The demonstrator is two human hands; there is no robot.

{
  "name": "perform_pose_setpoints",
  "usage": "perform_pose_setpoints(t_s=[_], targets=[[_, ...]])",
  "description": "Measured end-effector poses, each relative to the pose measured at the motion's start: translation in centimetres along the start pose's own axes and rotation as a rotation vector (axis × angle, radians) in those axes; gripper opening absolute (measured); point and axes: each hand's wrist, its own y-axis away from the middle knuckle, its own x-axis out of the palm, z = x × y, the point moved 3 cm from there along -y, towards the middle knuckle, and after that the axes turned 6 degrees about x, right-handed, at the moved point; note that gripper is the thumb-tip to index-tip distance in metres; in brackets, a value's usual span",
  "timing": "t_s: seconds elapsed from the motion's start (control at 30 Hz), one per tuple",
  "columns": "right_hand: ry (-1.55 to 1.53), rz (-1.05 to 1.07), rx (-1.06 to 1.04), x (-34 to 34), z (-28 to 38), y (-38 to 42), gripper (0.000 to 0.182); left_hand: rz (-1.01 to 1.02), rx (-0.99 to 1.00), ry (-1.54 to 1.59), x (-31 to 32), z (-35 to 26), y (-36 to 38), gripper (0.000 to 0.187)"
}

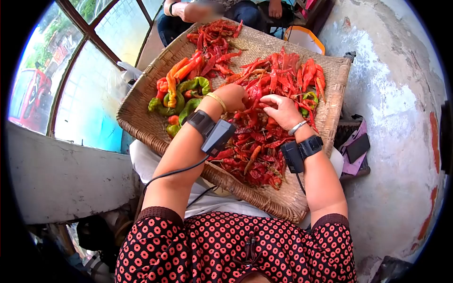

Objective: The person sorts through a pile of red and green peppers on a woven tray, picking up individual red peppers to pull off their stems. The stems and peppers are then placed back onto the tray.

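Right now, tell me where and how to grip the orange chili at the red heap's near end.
Probably best from above, across the middle of the orange chili, pinching its long sides: it is slim and lies slantwise atop the red heap, upper face uncovered.

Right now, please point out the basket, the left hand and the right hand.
Basket (331,112): head view, bare weave.
Left hand (231,98): head view, its back.
Right hand (285,113): head view, its back.
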Motion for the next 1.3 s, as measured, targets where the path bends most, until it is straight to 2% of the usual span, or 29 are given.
perform_pose_setpoints(t_s=[0.03,0.1,0.17,0.27,0.37,0.4,0.43,0.5,0.53,0.57,0.63,0.7,0.77,0.83,0.87,0.9,0.93,0.97,1.03,1.1,1.17,1.2,1.23,1.27,1.3], targets=[[0.083,-0.098,-0.017,-0.6,0.2,0.3,0.029,-0.002,0.002,-0.011,-0.6,-0.4,0.2,0.020],[0.151,-0.155,0.018,-1.3,-0.8,0.1,0.028,-0.124,-0.021,-0.128,-2.3,-1.4,0.7,0.021],[0.223,-0.167,0.006,-2.1,-1.3,0.3,0.026,-0.123,-0.041,-0.116,-3.1,-1.6,0.5,0.022],[0.332,-0.161,0.011,-2.3,-1.1,0.7,0.021,-0.167,0.039,-0.034,-4.7,-2.2,1.0,0.023],[0.432,-0.146,0.043,-2.0,-0.9,0.8,0.016,-0.222,0.059,-0.085,-5.7,-0.8,0.5,0.023],[0.432,-0.156,0.019,-2.0,-0.8,0.8,0.016,-0.315,0.080,-0.021,-5.8,0.6,0.6,0.021],[0.433,-0.168,-0.002,-1.9,-0.7,0.9,0.016,-0.344,-0.030,-0.034,-5.9,2.0,0.7,0.022],[0.334,-0.233,-0.057,-1.8,-0.6,1.0,0.015,-0.805,-0.198,-0.168,-5.3,3.2,1.7,0.028],[0.330,-0.269,-0.068,-1.9,-0.1,1.0,0.014,-0.796,-0.297,-0.208,-5.1,2.7,2.2,0.036],[0.326,-0.308,-0.079,-2.0,0.4,1.0,0.013,-0.927,-0.179,-0.238,-4.2,3.1,2.0,0.030],[0.330,-0.393,-0.144,-1.9,0.2,0.7,0.011,-0.660,-0.083,0.070,-3.0,2.2,1.2,0.030],[0.038,-0.325,0.040,-1.4,-0.7,0.5,0.011,-0.522,-0.005,0.404,-1.7,0.0,0.5,0.030],[0.107,-0.318,-0.037,-0.8,0.6,0.9,0.012,-0.568,0.220,0.393,-0.3,-1.3,0.0,0.033],[-0.008,-0.247,-0.006,-0.2,1.0,0.9,0.012,-0.264,0.240,0.438,-0.4,-2.8,0.0,0.026],[-0.034,-0.240,-0.054,0.1,1.2,0.7,0.012,-0.197,0.184,0.426,0.0,-2.2,-0.2,0.023],[-0.141,-0.124,0.115,0.1,2.5,1.0,0.015,-0.132,0.127,0.411,-0.1,-1.8,-0.1,0.020],[-0.094,-0.137,0.016,-0.2,2.7,0.6,0.018,-0.141,0.096,0.526,-0.6,-1.5,0.3,0.015],[-0.049,-0.148,-0.085,-0.3,2.7,0.1,0.022,-0.161,0.106,0.515,-1.3,-1.1,0.7,0.015],[0.006,-0.189,-0.112,-0.9,2.6,-1.1,0.029,-0.114,-0.102,0.624,-2.6,0.3,1.5,0.016],[0.296,-0.221,-0.088,-1.4,3.1,-1.9,0.027,-0.196,-0.117,0.669,-3.3,1.3,2.0,0.018],[0.759,-0.131,-0.158,-1.1,2.9,-2.5,0.031,-0.503,-0.256,0.918,-3.0,4.0,2.0,0.019],[0.882,-0.056,-0.069,-0.5,3.0,-2.6,0.034,-0.717,-0.227,1.109,-3.2,4.4,1.9,0.023],[1.003,0.021,0.024,0.2,3.0,-2.5,0.038,-0.867,-0.248,1.138,-3.1,4.9,1.9,0.034],[1.030,0.092,0.032,0.9,2.1,-2.7,0.041,-0.881,-0.339,1.171,-2.7,5.3,1.9,0.039],[0.912,0.092,0.025,1.5,1.7,-2.5,0.039,-0.893,-0.430,1.204,-3.0,4.7,2.3,0.044]])
